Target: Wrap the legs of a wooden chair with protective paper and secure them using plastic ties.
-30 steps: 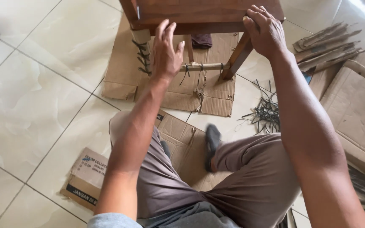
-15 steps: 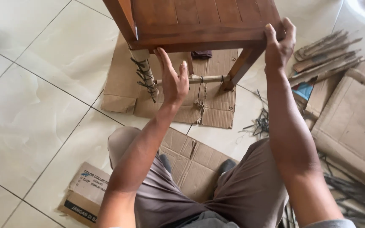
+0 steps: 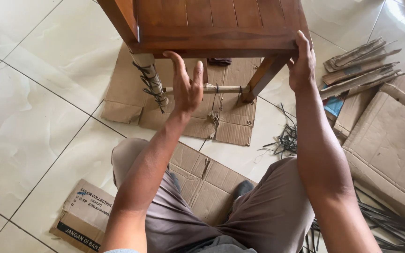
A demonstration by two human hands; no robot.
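Grip right: right hand (image 3: pixel 301 65) clamps the near right corner of the wooden chair seat (image 3: pixel 219 23), fingers over the top edge, thumb side hidden.
Grip left: left hand (image 3: pixel 186 84) open, palm up, fingertips touching the underside of the seat's front rail; not closed on anything.
Chair position: directly ahead of the person, above both hands, tilted toward the camera, legs resting on flattened cardboard (image 3: pixel 127 100).
Key relation: seat front edge runs left to right between the hands; right hand is on it, left hand is just under it near the wrapped left leg (image 3: pixel 150 82).
Below seat: paper-wrapped stretcher bar (image 3: pixel 221 88) behind the left hand, spanning the front legs, cut ties hanging from it.
Surroundings: pile of dark cut ties (image 3: pixel 284 138) on the tile floor (image 3: pixel 33 112), cardboard strips (image 3: pixel 359 61) to the right, printed box flap (image 3: pixel 85 213) by the knee.
Change from earlier: left hand has come up from the stretcher bar to the rail; right hand slid from the seat's front edge to the corner; chair pulled nearer and raised.
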